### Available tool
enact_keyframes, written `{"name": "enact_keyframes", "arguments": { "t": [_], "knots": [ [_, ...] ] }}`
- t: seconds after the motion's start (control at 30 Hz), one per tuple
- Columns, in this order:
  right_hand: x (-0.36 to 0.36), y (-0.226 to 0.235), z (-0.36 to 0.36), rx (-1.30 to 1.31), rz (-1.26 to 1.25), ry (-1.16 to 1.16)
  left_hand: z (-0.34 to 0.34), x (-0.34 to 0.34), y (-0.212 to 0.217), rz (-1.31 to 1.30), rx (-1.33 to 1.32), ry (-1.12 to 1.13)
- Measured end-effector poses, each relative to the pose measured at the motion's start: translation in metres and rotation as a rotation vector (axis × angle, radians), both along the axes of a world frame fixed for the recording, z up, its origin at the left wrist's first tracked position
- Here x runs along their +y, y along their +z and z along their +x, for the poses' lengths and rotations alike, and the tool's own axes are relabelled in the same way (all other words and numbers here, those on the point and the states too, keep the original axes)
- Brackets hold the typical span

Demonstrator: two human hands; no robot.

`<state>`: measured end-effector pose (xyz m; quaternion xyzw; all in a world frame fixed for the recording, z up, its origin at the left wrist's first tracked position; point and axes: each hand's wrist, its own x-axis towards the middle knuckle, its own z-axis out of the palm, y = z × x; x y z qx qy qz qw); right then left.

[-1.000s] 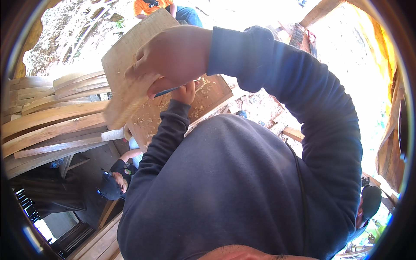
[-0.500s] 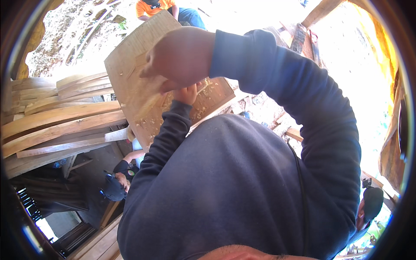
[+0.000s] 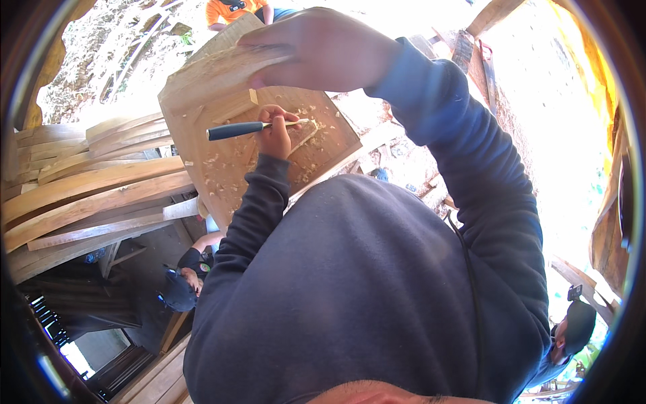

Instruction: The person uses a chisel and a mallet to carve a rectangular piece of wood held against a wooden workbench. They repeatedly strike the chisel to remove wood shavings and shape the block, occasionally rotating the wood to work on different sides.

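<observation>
My left hand is shut around a chisel with a dark blue handle, held flat against a carved wooden panel strewn with shavings. The handle end sticks out to the left of my fist. Above it, my right hand grips a flat wooden block, which hangs raised just over the chisel without touching it. My dark blue sleeves and chest fill the lower middle of the view and hide the panel's lower part.
Several long curved planks are stacked at the left. A person in an orange top stands at the top edge. A person in a cap is below left, another at lower right. Timber beams lie at upper right.
My right hand has lifted the wooden block up and to the right, uncovering the chisel's blue handle. My left hand stays on the chisel at the panel.
</observation>
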<state>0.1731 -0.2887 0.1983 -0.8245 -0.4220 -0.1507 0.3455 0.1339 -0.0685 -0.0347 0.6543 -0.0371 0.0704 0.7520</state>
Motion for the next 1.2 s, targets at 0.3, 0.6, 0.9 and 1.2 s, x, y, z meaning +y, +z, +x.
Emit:
{"name": "enact_keyframes", "arguments": {
  "t": [0.3, 0.6, 0.9, 1.2],
  "knots": [
    [0.001, -0.010, -0.006, -0.111, -0.005, 0.089, -0.006, -0.005, -0.001, 0.186, -0.006, -0.027],
    [0.057, -0.018, -0.007, -0.101, -0.186, 0.169, -0.007, -0.013, 0.000, 0.333, 0.060, 0.010],
    [0.062, -0.010, -0.013, -0.193, 0.029, 0.093, -0.006, -0.003, -0.004, 0.067, -0.026, 0.033],
    [0.043, 0.013, -0.008, -0.206, -0.142, 0.178, -0.008, -0.006, 0.005, 0.150, -0.041, 0.003]
  ]
}}
